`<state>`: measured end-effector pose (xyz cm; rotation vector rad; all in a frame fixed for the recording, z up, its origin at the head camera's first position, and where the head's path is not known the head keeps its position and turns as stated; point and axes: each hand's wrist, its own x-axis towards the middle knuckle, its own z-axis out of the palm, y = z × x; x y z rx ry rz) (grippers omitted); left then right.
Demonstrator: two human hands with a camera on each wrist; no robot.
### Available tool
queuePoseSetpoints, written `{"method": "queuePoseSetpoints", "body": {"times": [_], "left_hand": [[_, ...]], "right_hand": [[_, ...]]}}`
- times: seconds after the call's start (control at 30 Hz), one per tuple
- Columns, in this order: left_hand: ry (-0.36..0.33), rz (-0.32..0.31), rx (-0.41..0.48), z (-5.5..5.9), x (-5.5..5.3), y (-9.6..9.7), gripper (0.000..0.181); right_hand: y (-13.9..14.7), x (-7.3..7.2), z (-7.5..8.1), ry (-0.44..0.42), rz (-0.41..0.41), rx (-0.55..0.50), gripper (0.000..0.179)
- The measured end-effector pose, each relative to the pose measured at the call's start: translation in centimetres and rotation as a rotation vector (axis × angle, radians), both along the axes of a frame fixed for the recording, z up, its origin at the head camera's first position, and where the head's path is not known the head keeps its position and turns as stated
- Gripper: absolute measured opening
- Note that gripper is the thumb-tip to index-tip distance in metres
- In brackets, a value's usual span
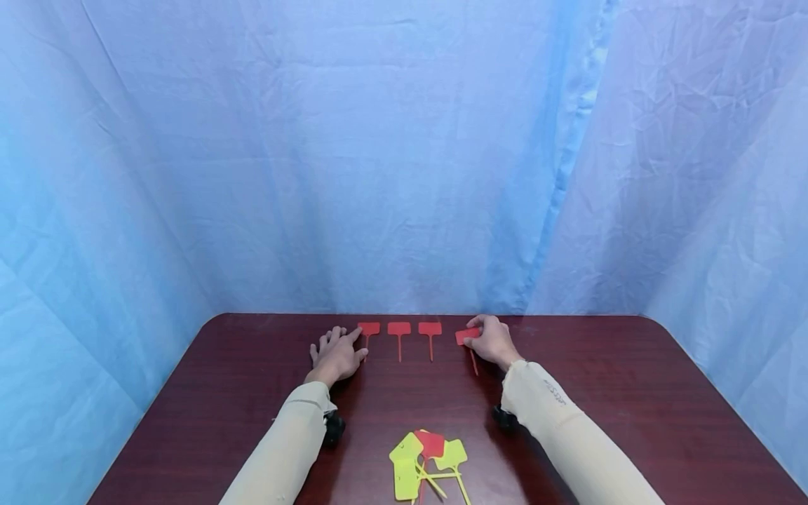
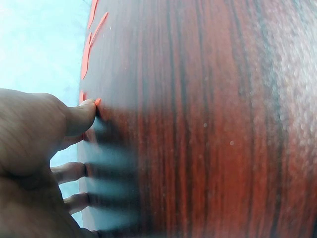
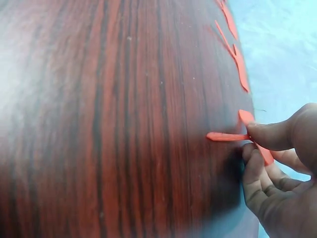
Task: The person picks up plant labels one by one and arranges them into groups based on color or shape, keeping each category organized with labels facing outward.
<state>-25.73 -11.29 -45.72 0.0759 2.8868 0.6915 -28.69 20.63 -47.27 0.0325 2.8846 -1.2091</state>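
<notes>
Along the far edge of the table lie three red T-shaped plant labels: a left one (image 1: 371,327), a middle one (image 1: 399,328) and a right one (image 1: 430,328), stems toward me. My left hand (image 1: 336,359) rests on the table with fingers spread, index fingertip and thumb touching the left label. Farther right, my right hand (image 1: 494,344) pinches a fourth red plant label (image 1: 464,338) by its head. In the right wrist view that label's stem (image 3: 225,137) sticks out past the thumb, low over the tabletop. Fingers hide part of its head.
Near the table's front, several yellow plant labels (image 1: 405,480) lie in an overlapping pile with one red plant label (image 1: 432,444) among them. Pale blue curtains (image 1: 391,175) hang behind and beside the dark wooden table (image 1: 252,393).
</notes>
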Motion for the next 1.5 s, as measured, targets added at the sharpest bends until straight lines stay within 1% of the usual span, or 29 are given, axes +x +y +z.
{"method": "queuePoseSetpoints", "body": {"times": [0.17, 0.3, 0.43, 0.5, 0.63, 0.73, 0.77, 0.93, 1.1, 1.27, 1.5], "left_hand": [[0.002, 0.002, 0.012, -0.1, 0.0, 0.1, 0.056], [0.004, 0.003, 0.02, -0.4, 0.0, 0.2, 0.057], [0.006, 0.006, 0.023, -0.5, 0.0, 0.2, 0.056], [0.009, 0.007, 0.02, -0.4, -0.1, 0.1, 0.056], [0.018, 0.008, 0.017, -0.4, -0.1, 0.0, 0.055], [0.023, 0.009, 0.012, -0.4, 0.0, -0.1, 0.055], [0.023, 0.01, 0.01, -0.4, 0.0, -0.1, 0.055], [0.021, 0.012, 0.009, -0.4, 0.0, -0.2, 0.055], [0.015, 0.012, 0.013, -0.4, 0.0, -0.2, 0.055], [0.015, 0.008, 0.021, -0.4, 0.0, -0.2, 0.055], [0.013, 0.005, 0.014, -0.3, 0.0, -0.1, 0.055]], "right_hand": [[-0.6, -0.2, 0.1, 0.027, 0.002, 0.074, 0.035], [-0.5, 0.0, 0.1, 0.036, 0.031, 0.112, 0.037], [0.3, 0.3, 0.1, 0.028, 0.119, 0.118, 0.041], [0.9, 0.5, 0.1, 0.018, 0.182, 0.124, 0.047], [2.1, 1.0, 0.3, 0.013, 0.309, 0.18, 0.057], [2.6, 1.2, 0.2, 0.014, 0.346, 0.207, 0.06], [2.7, 1.3, 0.2, 0.018, 0.348, 0.207, 0.06], [2.5, 1.2, -0.1, 0.013, 0.303, 0.209, 0.061], [2.3, 0.9, -0.2, 0.013, 0.267, 0.229, 0.062], [2.1, 0.5, -0.3, 0.001, 0.248, 0.233, 0.063], [2.0, 0.6, -0.2, 0.01, 0.247, 0.21, 0.062]]}}
